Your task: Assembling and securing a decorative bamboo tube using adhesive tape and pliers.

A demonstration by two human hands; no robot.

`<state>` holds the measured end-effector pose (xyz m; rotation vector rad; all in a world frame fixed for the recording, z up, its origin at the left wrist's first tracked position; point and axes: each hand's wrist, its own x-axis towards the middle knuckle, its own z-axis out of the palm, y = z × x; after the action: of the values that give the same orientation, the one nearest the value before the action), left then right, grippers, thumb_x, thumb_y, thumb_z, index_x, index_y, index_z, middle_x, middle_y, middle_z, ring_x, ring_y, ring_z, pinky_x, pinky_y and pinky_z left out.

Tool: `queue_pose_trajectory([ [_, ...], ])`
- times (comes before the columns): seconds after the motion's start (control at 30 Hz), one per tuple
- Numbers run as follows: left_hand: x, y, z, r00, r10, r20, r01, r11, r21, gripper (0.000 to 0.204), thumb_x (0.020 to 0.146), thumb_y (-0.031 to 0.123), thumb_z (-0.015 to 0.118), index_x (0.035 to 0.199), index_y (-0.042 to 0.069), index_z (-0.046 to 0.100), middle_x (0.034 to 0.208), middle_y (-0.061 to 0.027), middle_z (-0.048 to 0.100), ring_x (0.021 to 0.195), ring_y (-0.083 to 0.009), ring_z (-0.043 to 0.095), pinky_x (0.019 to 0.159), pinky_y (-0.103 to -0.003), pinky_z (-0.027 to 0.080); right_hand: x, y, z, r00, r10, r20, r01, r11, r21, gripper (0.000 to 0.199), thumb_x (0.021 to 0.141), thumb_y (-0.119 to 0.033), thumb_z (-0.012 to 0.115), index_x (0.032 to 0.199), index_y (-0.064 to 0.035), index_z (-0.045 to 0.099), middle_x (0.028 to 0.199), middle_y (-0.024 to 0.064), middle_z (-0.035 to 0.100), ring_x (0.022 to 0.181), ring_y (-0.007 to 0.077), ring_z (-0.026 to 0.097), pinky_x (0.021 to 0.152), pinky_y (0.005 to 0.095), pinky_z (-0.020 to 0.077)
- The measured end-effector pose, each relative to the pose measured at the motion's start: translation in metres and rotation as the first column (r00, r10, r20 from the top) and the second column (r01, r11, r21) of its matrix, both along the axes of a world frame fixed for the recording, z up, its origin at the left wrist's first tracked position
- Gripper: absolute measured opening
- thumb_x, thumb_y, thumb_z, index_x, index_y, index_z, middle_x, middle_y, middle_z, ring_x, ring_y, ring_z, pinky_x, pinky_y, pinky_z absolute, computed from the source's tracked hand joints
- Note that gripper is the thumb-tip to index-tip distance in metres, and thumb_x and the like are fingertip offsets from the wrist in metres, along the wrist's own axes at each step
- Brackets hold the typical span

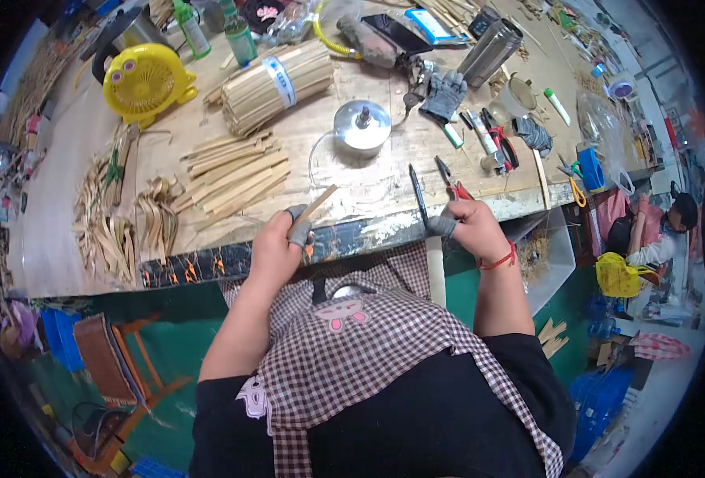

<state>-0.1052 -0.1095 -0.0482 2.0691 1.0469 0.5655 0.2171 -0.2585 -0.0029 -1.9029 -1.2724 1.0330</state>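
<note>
1. One big wooden workbench is seen in front of the person. Its near edge is kept close to the body, so both hands can work right over it.
2. One round bundle of bamboo sticks is tied with one white band, likely so the sticks do not roll apart. It is laid at the far left of the bench.
3. One loose pile of flat bamboo strips is spread out to the near left, within easy reach.
4. One yellow fan is stood at the far left corner.
5. One round metal lid is set in the middle.
6. One grey glove is left at the far side.
7. The left hand is closed around one thin bamboo strip. The strip is pointed up and away, over the bench edge. One grey finger cover is worn, maybe to keep the finger safe.
8. The right hand is closed around one dark knife, with the blade pointed away from the body.
</note>
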Motion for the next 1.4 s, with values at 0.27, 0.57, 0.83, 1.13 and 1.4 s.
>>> queue_pose_trajectory([
  [0.27, 0.005, 0.001, -0.027, 0.988, 0.116, 0.103, -0.137, 0.964, 0.229, 0.03, 0.086, 0.002, 0.06, 0.115, -0.003, 0.06, 0.1, -0.0222, 0.064, 0.09, -0.0383, 0.064, 0.077, -0.04, 0.052, 0.049, 0.123, 0.035, 0.983, -0.168, -0.079, 0.185, 0.858, 0.479, 0.03, 0.088, -0.008, 0.068, 0.116, -0.0003, 0.058, 0.098, 0.008, 0.068, 0.085, 0.0137, 0.063, 0.074, 0.0284, 0.0509],
  [0.57, -0.002, -0.005, -0.036, 0.977, 0.195, 0.09, -0.213, 0.934, 0.286, 0.03, 0.078, 0.004, 0.063, 0.108, 0.0, 0.059, 0.088, -0.0205, 0.06, 0.08, -0.0428, 0.06, 0.069, -0.047, 0.05, 0.135, 0.33, 0.013, 0.609, -0.092, 0.788, -0.057, 0.986, 0.159, 0.072, 0.071, -0.038, 0.076, 0.124, 0.0027, 0.051, 0.12, 0.0261, 0.06, 0.112, 0.0389, 0.058, 0.097, 0.0425, 0.0472],
  [0.83, 0.0, -0.006, -0.033, 0.977, 0.164, 0.135, -0.2, 0.925, 0.323, 0.04, 0.083, 0.015, 0.067, 0.12, 0.002, 0.058, 0.088, -0.0186, 0.062, 0.077, -0.038, 0.062, 0.066, -0.044, 0.051, 0.15, 0.345, 0.025, 0.817, 0.036, 0.575, -0.047, 0.999, 0.004, 0.076, 0.068, -0.019, 0.073, 0.135, 0.0005, 0.043, 0.118, 0.0264, 0.062, 0.109, 0.0364, 0.062, 0.091, 0.0408, 0.0493],
  [1.13, -0.002, -0.006, -0.04, 0.975, 0.188, 0.116, -0.214, 0.936, 0.278, 0.028, 0.082, 0.011, 0.065, 0.105, 0.0, 0.055, 0.085, -0.0174, 0.059, 0.078, -0.0383, 0.061, 0.066, -0.046, 0.05, 0.136, 0.323, 0.034, 0.742, -0.063, 0.668, -0.057, 0.986, 0.156, 0.068, 0.069, -0.016, 0.07, 0.127, 0.0041, 0.041, 0.101, 0.0302, 0.065, 0.099, 0.045, 0.063, 0.083, 0.046, 0.0504],
  [1.4, 0.004, -0.002, -0.04, 0.966, 0.179, 0.187, -0.221, 0.946, 0.239, 0.031, 0.068, -0.001, 0.062, 0.097, 0.0, 0.053, 0.089, -0.0175, 0.059, 0.082, -0.0401, 0.061, 0.07, -0.047, 0.05, 0.192, 0.246, 0.04, 0.97, -0.22, 0.107, 0.161, 0.905, 0.395, 0.068, 0.078, -0.006, 0.068, 0.139, -0.0068, 0.038, 0.122, 0.0213, 0.056, 0.107, 0.0238, 0.055, 0.086, 0.0305, 0.0448],
])
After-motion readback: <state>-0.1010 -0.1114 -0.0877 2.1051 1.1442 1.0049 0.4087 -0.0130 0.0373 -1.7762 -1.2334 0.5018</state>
